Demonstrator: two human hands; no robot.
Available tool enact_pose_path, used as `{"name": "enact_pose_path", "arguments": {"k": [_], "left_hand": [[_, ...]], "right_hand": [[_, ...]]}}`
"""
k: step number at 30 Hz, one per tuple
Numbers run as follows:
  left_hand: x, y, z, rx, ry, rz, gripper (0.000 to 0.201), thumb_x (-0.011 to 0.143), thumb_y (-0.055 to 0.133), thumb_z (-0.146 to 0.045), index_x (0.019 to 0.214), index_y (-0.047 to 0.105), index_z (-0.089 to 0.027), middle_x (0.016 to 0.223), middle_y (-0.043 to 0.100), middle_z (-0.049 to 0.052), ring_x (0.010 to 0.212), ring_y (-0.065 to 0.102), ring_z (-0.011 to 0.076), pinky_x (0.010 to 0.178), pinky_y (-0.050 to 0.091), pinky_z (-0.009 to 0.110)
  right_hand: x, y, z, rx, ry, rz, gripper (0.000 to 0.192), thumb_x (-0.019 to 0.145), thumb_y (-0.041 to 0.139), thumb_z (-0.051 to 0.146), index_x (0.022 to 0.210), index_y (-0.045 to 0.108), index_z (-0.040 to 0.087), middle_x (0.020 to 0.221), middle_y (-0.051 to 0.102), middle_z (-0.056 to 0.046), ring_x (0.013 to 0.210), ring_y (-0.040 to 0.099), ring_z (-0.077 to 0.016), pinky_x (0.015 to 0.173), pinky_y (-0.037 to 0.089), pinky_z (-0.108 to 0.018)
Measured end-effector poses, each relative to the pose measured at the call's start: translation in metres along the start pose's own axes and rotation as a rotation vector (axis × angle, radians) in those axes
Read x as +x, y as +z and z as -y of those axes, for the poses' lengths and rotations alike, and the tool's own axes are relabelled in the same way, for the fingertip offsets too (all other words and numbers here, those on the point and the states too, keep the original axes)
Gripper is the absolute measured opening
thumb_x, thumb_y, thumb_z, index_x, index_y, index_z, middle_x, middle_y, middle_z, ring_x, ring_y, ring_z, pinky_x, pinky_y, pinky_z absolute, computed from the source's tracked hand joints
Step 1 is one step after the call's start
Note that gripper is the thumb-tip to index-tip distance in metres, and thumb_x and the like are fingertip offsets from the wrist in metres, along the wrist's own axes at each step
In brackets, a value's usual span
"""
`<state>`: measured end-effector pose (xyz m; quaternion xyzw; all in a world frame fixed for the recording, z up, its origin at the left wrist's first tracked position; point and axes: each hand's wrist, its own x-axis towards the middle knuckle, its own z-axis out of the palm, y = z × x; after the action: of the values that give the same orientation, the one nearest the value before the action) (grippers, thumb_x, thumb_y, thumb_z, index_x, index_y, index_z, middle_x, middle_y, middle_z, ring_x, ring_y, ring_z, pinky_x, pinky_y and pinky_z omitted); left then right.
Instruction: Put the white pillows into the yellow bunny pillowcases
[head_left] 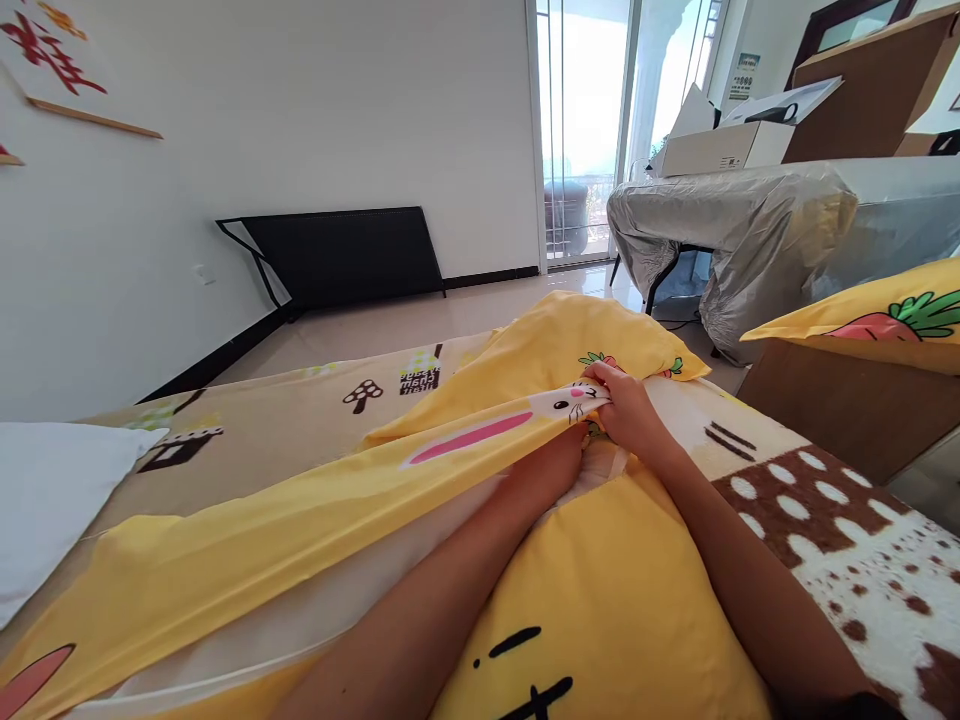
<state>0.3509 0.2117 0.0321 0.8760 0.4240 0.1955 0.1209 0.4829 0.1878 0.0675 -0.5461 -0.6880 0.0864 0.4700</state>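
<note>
White pillow (pixel 52 490) sits far left on the patterned bed sheet (pixel 300 410); the yellow rabbit-print duvet cover (pixel 315 500) runs across the middle; left hand (pixel 559 455) is tucked under its folded edge, so can't tell its grip; right hand (pixel 626 405) is pinched shut on that same edge; a second carrot-print pillow (pixel 885 315) sits far right.

Bright daylight from glass door (pixel 581 130) upper centre, blown out there; sharp focus; wide-angle bending at frame edges.
</note>
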Motion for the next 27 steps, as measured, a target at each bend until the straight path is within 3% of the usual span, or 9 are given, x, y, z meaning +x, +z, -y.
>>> {"name": "enact_pose_path", "arguments": {"k": [5,9,11,14,18,24,27], "left_hand": [[-0.004,-0.005,0.002,-0.021,0.159,-0.019,0.028,0.084,0.044,-0.022,0.106,0.061,-0.026,0.127,0.057,0.005,0.120,0.049,0.0247,0.109,0.034,0.043],[-0.011,-0.012,0.000,-0.053,0.100,-0.166,0.037,0.088,0.036,-0.032,0.121,0.052,-0.026,0.124,0.058,0.009,0.118,0.051,0.0281,0.105,0.038,0.052],[-0.016,-0.016,-0.004,-0.068,0.105,-0.199,0.037,0.090,0.034,-0.033,0.122,0.051,-0.025,0.124,0.058,0.009,0.118,0.052,0.0270,0.105,0.040,0.050],[-0.024,-0.024,-0.011,-0.052,0.207,-0.185,0.037,0.093,0.032,-0.033,0.123,0.052,-0.027,0.126,0.059,0.005,0.120,0.051,0.0228,0.108,0.038,0.042],[-0.024,-0.028,-0.016,0.014,0.285,-0.153,0.037,0.093,0.036,-0.031,0.126,0.050,-0.028,0.122,0.061,0.005,0.120,0.050,0.0246,0.108,0.036,0.042],[-0.012,-0.022,-0.013,0.004,0.172,-0.024,0.035,0.084,0.046,-0.023,0.118,0.054,-0.019,0.128,0.056,0.012,0.116,0.052,0.0295,0.107,0.037,0.048],[-0.008,-0.018,-0.007,-0.028,0.157,-0.021,0.031,0.081,0.050,-0.021,0.111,0.057,-0.018,0.124,0.059,0.012,0.114,0.054,0.0289,0.102,0.042,0.046]], "right_hand": [[0.001,-0.006,-0.001,0.003,-0.002,0.045,0.023,0.059,0.044,0.011,0.078,0.054,0.019,0.074,0.060,-0.001,0.071,0.052,-0.0173,0.064,0.037,-0.026],[-0.003,-0.017,0.007,0.020,-0.108,0.159,0.034,0.059,0.051,0.011,0.092,0.057,0.019,0.091,0.062,-0.003,0.082,0.056,-0.0181,0.072,0.040,-0.027],[-0.005,-0.019,0.011,-0.022,-0.137,0.118,0.036,0.060,0.050,0.008,0.093,0.057,0.020,0.094,0.061,-0.003,0.085,0.056,-0.0182,0.073,0.041,-0.027],[-0.007,-0.014,0.012,-0.195,-0.061,-0.029,0.036,0.060,0.046,0.002,0.090,0.059,0.018,0.092,0.061,-0.006,0.084,0.056,-0.0194,0.071,0.040,-0.027],[-0.006,-0.007,0.009,-0.361,-0.008,-0.029,0.027,0.060,0.045,0.002,0.077,0.061,0.017,0.091,0.059,-0.009,0.079,0.055,-0.0195,0.066,0.038,-0.027],[-0.007,-0.003,0.010,-0.001,0.001,-0.032,0.037,0.058,0.043,0.005,0.084,0.064,0.019,0.072,0.061,0.001,0.068,0.052,-0.0142,0.061,0.038,-0.023],[-0.006,0.000,0.009,0.085,0.028,-0.024,0.033,0.058,0.043,0.007,0.081,0.064,0.018,0.070,0.063,0.002,0.068,0.053,-0.0139,0.061,0.039,-0.022]]}}
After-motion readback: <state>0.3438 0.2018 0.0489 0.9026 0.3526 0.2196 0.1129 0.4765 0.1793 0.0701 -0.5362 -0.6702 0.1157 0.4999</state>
